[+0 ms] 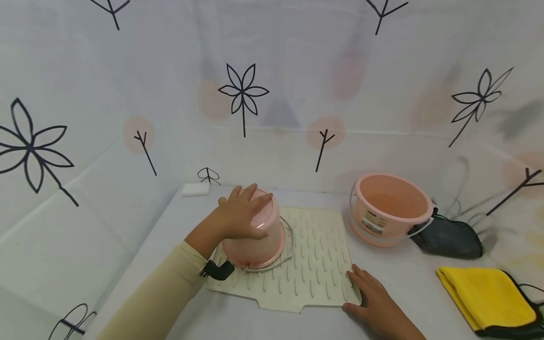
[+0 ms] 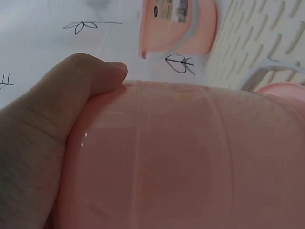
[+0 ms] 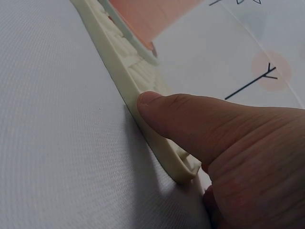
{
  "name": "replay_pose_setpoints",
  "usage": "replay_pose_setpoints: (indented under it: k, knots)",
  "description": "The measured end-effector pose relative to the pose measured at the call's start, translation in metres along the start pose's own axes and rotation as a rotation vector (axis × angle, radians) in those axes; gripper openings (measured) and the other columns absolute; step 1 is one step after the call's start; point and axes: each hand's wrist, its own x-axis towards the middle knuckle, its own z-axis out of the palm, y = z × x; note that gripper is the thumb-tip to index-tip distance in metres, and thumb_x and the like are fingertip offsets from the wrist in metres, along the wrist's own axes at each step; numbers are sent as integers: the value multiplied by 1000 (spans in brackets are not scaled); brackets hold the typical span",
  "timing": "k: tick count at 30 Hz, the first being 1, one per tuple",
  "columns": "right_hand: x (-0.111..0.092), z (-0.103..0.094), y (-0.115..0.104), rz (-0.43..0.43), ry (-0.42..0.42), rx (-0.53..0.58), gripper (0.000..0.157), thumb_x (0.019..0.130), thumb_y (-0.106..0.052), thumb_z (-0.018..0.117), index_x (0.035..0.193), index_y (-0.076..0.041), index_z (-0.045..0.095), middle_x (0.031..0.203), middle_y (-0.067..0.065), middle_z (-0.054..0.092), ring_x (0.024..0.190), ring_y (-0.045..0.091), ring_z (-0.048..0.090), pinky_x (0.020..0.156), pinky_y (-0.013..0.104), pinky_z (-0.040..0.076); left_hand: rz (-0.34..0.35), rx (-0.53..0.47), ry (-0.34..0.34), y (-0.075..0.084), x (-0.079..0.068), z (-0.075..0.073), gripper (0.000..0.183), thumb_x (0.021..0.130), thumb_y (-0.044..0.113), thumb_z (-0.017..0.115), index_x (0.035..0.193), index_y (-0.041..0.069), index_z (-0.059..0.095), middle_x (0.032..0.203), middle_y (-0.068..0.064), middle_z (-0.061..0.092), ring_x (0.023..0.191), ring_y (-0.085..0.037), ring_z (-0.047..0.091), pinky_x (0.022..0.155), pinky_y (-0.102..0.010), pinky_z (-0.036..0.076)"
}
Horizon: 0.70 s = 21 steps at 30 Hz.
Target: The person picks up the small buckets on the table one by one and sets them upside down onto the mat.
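I've got the L hand (image 1: 239, 213) clamped on the upturned pink bucket (image 1: 248, 248), which sits on the L side of the ribbed cream mat (image 1: 314, 255) w/ grey handle (image 1: 292, 248) down at its rim. R hand (image 1: 376, 300) pinching mat's near R corner, thumb on the edge. Upright bucket (image 1: 395, 223) stands on surface (image 1: 403, 281) just beside mat's R side; black pouch (image 1: 448, 238) next to it, yellow cloth (image 1: 488, 297) nearer cam, far R.

No words or numbers can be read. The round pink plastic bucket (image 1: 397, 229) standing upright has a small, four-sided tan and grey label (image 1: 374, 222) with a dark oval mark (image 2: 156, 12), but its print is too blurry.
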Motion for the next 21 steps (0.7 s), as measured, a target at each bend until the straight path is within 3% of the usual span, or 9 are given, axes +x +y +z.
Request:
replay_pose_setpoints:
  k: [7,14,21]
  knots:
    - [-2,0,-2,-1,3,14,100,79,-57,85,156,-5,47,170,25,26,153,53,24,115,73,29,-18,-50,-19,-1,5,-2,103,79,75,69,166,41,24,173,-11,24,152,-51,26,95,-80,39]
    - [-4,-1,0,-20,10,25,98,81,-55,85,155,-4,47,170,24,25,154,52,25,116,72,29,-43,-29,-31,1,8,-3,103,80,77,68,166,40,25,173,-12,24,155,-50,25,110,-78,30]
    - [-5,-1,0,-47,20,28,96,82,-54,85,155,-4,48,170,25,26,153,53,25,115,72,30,-69,-20,102,2,3,6,106,78,79,70,165,35,29,168,-12,32,152,-43,33,113,-72,32]
